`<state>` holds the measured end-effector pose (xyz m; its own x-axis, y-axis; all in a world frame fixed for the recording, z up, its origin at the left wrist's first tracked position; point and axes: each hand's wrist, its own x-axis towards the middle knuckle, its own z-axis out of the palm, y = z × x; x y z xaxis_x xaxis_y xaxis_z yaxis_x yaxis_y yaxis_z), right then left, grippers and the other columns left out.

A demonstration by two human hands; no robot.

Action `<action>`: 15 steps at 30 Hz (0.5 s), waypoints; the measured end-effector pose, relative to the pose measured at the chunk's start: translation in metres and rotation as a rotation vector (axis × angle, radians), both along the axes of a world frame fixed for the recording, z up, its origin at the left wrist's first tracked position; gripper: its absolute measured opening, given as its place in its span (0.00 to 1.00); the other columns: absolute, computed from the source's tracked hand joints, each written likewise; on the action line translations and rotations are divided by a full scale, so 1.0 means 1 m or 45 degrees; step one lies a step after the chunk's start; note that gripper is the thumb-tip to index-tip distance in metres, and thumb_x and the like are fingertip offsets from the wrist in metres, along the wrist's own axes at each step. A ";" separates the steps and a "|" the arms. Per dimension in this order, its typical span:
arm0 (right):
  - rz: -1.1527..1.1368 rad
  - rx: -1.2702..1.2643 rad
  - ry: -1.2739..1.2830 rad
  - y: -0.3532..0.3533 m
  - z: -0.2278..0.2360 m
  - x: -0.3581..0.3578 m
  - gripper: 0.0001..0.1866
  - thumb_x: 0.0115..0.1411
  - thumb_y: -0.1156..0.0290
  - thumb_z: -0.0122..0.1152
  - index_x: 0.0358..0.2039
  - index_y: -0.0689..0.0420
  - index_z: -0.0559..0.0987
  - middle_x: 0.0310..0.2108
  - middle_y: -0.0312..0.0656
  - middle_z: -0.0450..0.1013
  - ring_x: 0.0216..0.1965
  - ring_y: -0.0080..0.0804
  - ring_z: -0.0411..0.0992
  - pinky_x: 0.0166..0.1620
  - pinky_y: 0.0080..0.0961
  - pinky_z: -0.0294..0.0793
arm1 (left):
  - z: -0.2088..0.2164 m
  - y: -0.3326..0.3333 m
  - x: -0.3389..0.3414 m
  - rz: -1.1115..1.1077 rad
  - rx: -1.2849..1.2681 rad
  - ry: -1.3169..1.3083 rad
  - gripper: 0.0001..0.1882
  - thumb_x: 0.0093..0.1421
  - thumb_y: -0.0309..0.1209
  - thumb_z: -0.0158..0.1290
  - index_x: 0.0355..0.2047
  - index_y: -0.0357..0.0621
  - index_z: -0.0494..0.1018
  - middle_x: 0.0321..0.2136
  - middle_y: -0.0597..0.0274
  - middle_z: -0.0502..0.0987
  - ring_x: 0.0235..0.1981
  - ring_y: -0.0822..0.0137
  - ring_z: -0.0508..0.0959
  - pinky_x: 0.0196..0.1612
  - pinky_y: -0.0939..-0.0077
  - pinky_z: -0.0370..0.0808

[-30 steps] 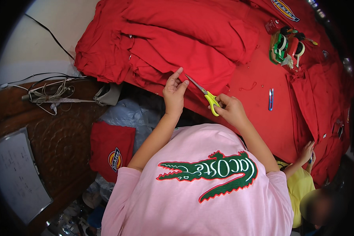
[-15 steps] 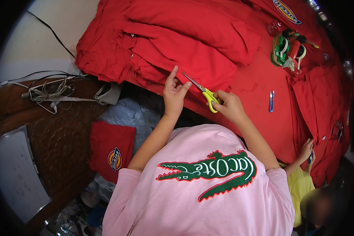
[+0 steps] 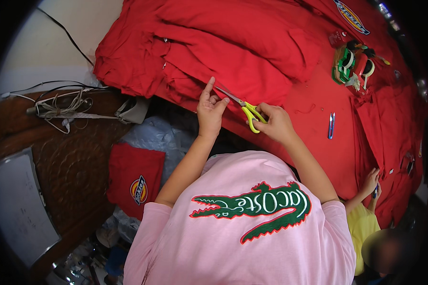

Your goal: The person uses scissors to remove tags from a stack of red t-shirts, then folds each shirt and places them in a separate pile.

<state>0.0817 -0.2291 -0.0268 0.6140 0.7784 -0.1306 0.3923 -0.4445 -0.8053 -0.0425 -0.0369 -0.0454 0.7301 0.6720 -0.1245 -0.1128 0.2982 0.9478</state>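
Observation:
My right hand (image 3: pixel 277 124) grips scissors (image 3: pixel 244 104) by their yellow-green handles, with thumb and fingers at the spread loops. Their metal blades point up and left, toward my left hand (image 3: pixel 210 114). That hand has its index finger stretched out and its thumb apart, the other fingers partly bent; I see nothing held in it. The blades pass close to its fingertips; whether they touch I cannot tell. Just beyond both hands lies a large heap of red cloth garments (image 3: pixel 233 57) on the red-covered table (image 3: pixel 314 142).
Blue thread snips (image 3: pixel 331 126) lie to the right. Farther off are tape dispensers (image 3: pixel 345 66). More red cloth (image 3: pixel 390 133) lies at the right, where a co-worker's hand (image 3: pixel 370 183) works. At left are a folded red garment (image 3: pixel 123 175), plastic sheeting (image 3: pixel 152 135) and cables (image 3: pixel 66 107).
The scissor handles have spread farther apart, and the scissors have shifted slightly left, bringing the blades nearer my left fingers. My left hand stays almost in place.

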 end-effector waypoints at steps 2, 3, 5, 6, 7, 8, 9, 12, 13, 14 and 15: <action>-0.005 -0.043 0.040 0.000 -0.001 0.000 0.21 0.49 0.54 0.73 0.32 0.58 0.79 0.23 0.46 0.76 0.27 0.45 0.77 0.34 0.42 0.73 | 0.002 0.000 0.001 -0.002 0.000 -0.016 0.42 0.58 0.10 0.57 0.72 0.40 0.59 0.36 0.71 0.70 0.32 0.82 0.66 0.43 0.88 0.71; 0.001 -0.062 0.053 0.000 -0.001 0.000 0.21 0.49 0.54 0.73 0.32 0.58 0.79 0.23 0.46 0.76 0.28 0.45 0.77 0.34 0.42 0.73 | 0.002 0.000 0.001 0.002 0.002 -0.017 0.42 0.58 0.09 0.56 0.72 0.39 0.58 0.39 0.70 0.71 0.32 0.82 0.67 0.43 0.88 0.72; 0.010 -0.101 0.079 0.000 0.001 0.000 0.21 0.49 0.54 0.73 0.32 0.58 0.79 0.23 0.46 0.76 0.28 0.45 0.77 0.35 0.42 0.73 | 0.002 0.002 0.001 0.009 0.007 -0.019 0.41 0.58 0.08 0.55 0.72 0.38 0.58 0.46 0.66 0.73 0.33 0.81 0.68 0.42 0.88 0.72; 0.016 -0.107 0.050 0.000 0.005 -0.002 0.21 0.49 0.54 0.73 0.32 0.58 0.79 0.23 0.46 0.76 0.28 0.45 0.77 0.34 0.42 0.73 | 0.002 0.003 0.001 0.006 0.000 -0.032 0.42 0.58 0.09 0.56 0.72 0.38 0.58 0.46 0.65 0.74 0.36 0.80 0.71 0.44 0.86 0.73; 0.021 -0.112 0.021 0.000 0.010 -0.004 0.21 0.49 0.54 0.73 0.33 0.58 0.79 0.23 0.46 0.76 0.28 0.45 0.77 0.34 0.42 0.73 | 0.003 0.003 0.001 0.003 -0.007 -0.044 0.42 0.58 0.10 0.56 0.72 0.38 0.57 0.47 0.64 0.75 0.38 0.79 0.73 0.47 0.84 0.74; 0.027 -0.118 -0.008 0.000 0.012 -0.006 0.21 0.49 0.54 0.72 0.33 0.58 0.79 0.23 0.45 0.76 0.28 0.45 0.77 0.33 0.42 0.73 | 0.004 0.004 0.001 -0.001 -0.013 -0.057 0.42 0.58 0.11 0.57 0.72 0.37 0.57 0.48 0.62 0.76 0.41 0.77 0.76 0.50 0.82 0.75; 0.027 -0.093 -0.033 0.001 0.012 -0.007 0.21 0.49 0.54 0.72 0.33 0.58 0.79 0.22 0.45 0.76 0.27 0.45 0.76 0.34 0.42 0.73 | 0.004 0.004 0.001 -0.011 0.003 -0.061 0.42 0.58 0.11 0.57 0.72 0.38 0.57 0.50 0.61 0.76 0.42 0.76 0.76 0.51 0.81 0.75; 0.017 -0.064 -0.056 0.004 0.009 -0.008 0.21 0.49 0.54 0.72 0.34 0.58 0.79 0.22 0.45 0.75 0.27 0.45 0.76 0.34 0.42 0.73 | 0.004 0.006 0.001 -0.039 0.035 -0.067 0.42 0.58 0.11 0.57 0.73 0.38 0.57 0.54 0.59 0.75 0.45 0.74 0.77 0.53 0.80 0.75; 0.006 -0.086 -0.029 0.006 0.010 -0.008 0.21 0.49 0.54 0.73 0.34 0.58 0.79 0.22 0.45 0.75 0.27 0.45 0.76 0.35 0.41 0.73 | 0.005 0.006 0.001 -0.045 0.033 -0.064 0.42 0.58 0.11 0.57 0.73 0.38 0.57 0.54 0.59 0.75 0.45 0.75 0.77 0.53 0.80 0.75; -0.005 -0.107 -0.002 0.007 0.010 -0.008 0.22 0.49 0.53 0.73 0.34 0.58 0.79 0.22 0.45 0.75 0.26 0.45 0.76 0.36 0.41 0.73 | 0.005 0.007 0.001 -0.050 0.031 -0.062 0.42 0.59 0.11 0.57 0.73 0.38 0.57 0.54 0.59 0.75 0.44 0.75 0.77 0.53 0.80 0.75; -0.003 -0.098 0.005 0.008 0.009 -0.007 0.21 0.50 0.54 0.72 0.34 0.58 0.79 0.22 0.45 0.75 0.26 0.45 0.76 0.36 0.41 0.73 | 0.002 0.008 0.001 -0.052 0.044 -0.053 0.42 0.59 0.11 0.57 0.73 0.38 0.57 0.53 0.60 0.75 0.44 0.75 0.77 0.52 0.80 0.75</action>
